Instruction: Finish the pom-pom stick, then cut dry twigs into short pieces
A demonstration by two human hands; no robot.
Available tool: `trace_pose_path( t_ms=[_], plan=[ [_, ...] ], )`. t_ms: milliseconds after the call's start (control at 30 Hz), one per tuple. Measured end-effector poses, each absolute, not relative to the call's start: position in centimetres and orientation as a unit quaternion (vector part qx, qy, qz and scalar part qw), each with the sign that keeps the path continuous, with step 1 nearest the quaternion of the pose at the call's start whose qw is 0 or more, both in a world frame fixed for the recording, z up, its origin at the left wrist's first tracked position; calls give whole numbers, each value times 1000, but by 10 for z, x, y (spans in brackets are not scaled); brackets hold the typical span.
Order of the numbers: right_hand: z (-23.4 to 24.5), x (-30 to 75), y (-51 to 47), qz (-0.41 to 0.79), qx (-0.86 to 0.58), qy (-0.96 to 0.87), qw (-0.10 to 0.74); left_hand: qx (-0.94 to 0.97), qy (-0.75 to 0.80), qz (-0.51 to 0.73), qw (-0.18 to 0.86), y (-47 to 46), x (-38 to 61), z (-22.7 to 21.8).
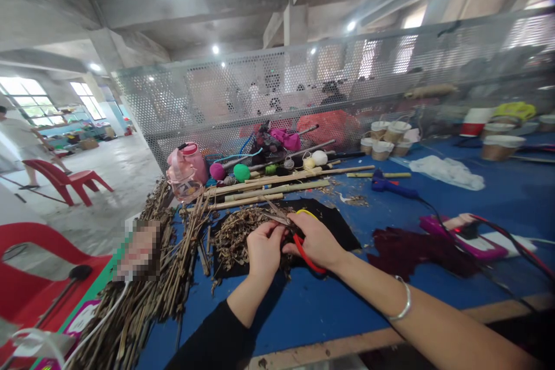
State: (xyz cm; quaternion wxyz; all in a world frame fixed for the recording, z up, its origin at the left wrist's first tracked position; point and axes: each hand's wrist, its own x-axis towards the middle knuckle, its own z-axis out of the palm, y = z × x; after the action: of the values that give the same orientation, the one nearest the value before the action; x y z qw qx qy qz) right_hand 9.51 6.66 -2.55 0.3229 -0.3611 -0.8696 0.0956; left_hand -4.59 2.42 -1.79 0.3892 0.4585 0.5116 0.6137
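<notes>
My right hand [318, 240] is closed round the scissors [281, 219] to work them; my left hand [264, 248] is pinched, on what I can't tell; the cloth [338, 225] perhaps catches dry bits [236, 237].

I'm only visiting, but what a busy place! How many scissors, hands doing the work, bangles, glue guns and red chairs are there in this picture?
Scissors: 1
Hands, left hand plus right hand: 2
Silver bangle: 1
Blue glue gun: 1
Red chairs, nearer chair plus farther chair: 2
Total: 7
</notes>
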Motion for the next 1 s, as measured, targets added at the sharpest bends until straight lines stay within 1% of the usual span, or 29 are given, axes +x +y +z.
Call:
trace_pose_path(
  t_ms=[100, 200, 600, 833, 1000],
  plan=[
    [-25, 97, 66, 110, -357, -868, 326, 482, 522, 604, 360, 24, -48, -18],
    [-24, 97, 66, 115, -353, -870, 324, 477, 528, 605, 356, 27, -51, -20],
    [-23, 97, 65, 118, -381, -865, 303, 393, 487, 635, 454, 34, -52, -23],
    [-26, 95, 69, 50, -384, -876, 286, 413, 485, 625, 451, 35, -53, -26],
    [-26, 95, 67, 95, -365, -874, 306, 419, 477, 621, 459, 34, -51, -26]
  ],
)
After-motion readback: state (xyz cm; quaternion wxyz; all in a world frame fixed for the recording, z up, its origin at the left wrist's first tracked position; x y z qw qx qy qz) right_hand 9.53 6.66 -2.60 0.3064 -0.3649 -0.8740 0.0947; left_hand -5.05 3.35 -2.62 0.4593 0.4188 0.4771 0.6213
